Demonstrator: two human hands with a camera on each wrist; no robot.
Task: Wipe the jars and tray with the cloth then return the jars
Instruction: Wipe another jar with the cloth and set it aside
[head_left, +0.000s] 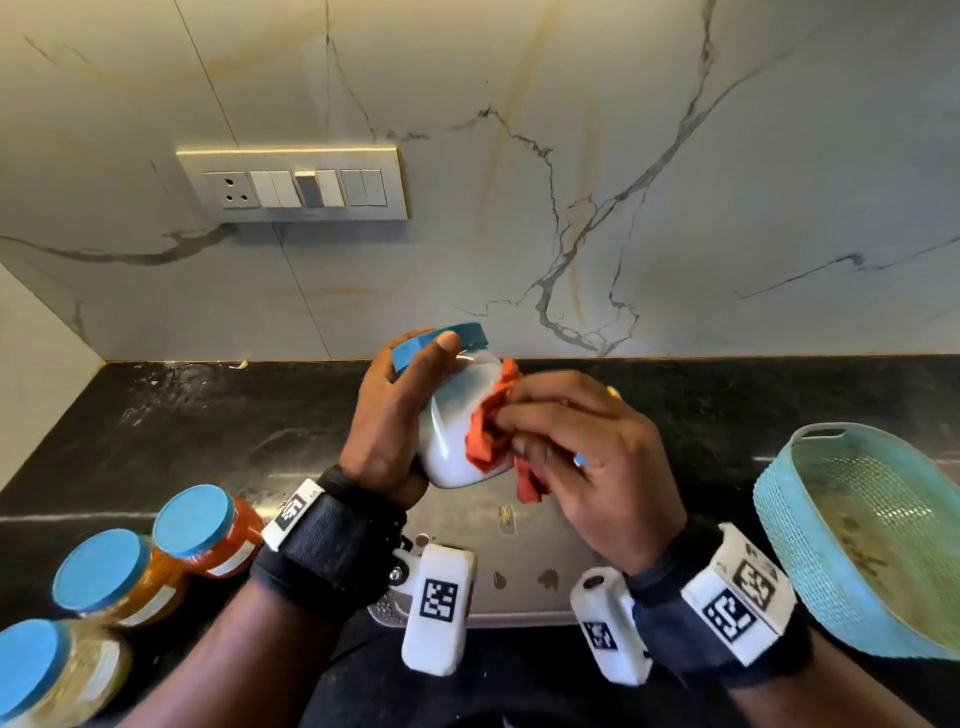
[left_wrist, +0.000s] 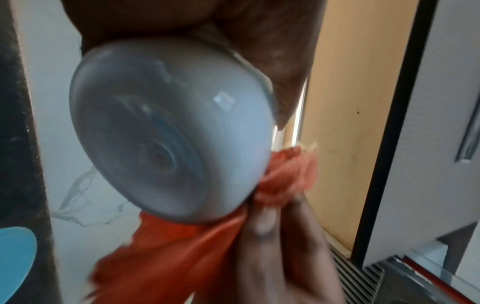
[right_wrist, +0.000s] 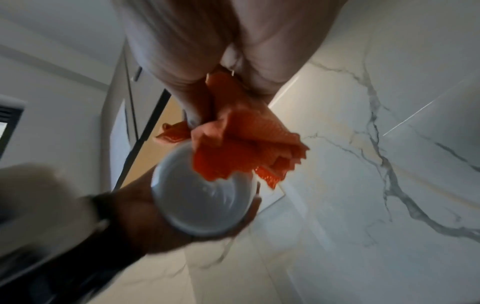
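Observation:
My left hand (head_left: 387, 415) grips a jar of white powder (head_left: 453, 426) with a blue lid (head_left: 441, 340), held tilted in the air above the counter. My right hand (head_left: 571, 447) pinches a bunched orange cloth (head_left: 485, 436) and presses it against the jar's right side. The left wrist view shows the jar's round base (left_wrist: 168, 131) with the cloth (left_wrist: 182, 257) beneath it. Seen from the right wrist, the cloth (right_wrist: 241, 144) lies over the jar's base (right_wrist: 205, 201). A steel tray (head_left: 519, 551) lies on the counter under my hands.
Three blue-lidded spice jars (head_left: 208, 530) (head_left: 119, 577) (head_left: 52, 675) stand at the front left of the black counter (head_left: 208, 431). A blue mesh basket (head_left: 857, 545) sits tilted at the right. A switch panel (head_left: 293, 184) is on the marble wall behind.

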